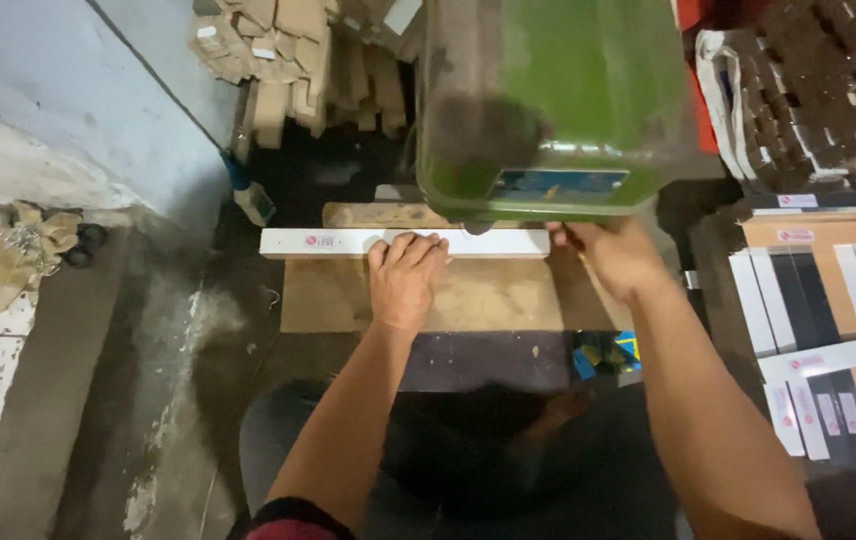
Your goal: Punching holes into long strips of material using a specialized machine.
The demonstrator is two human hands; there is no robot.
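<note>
Both hands flat/closed on white strip (348,242): left hand (406,275), right hand (613,255).

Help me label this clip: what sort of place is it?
Probably a small packaging workshop: a green machine, stacked flat cartons, cardboard scraps. Left hand presses a long white box.
</note>
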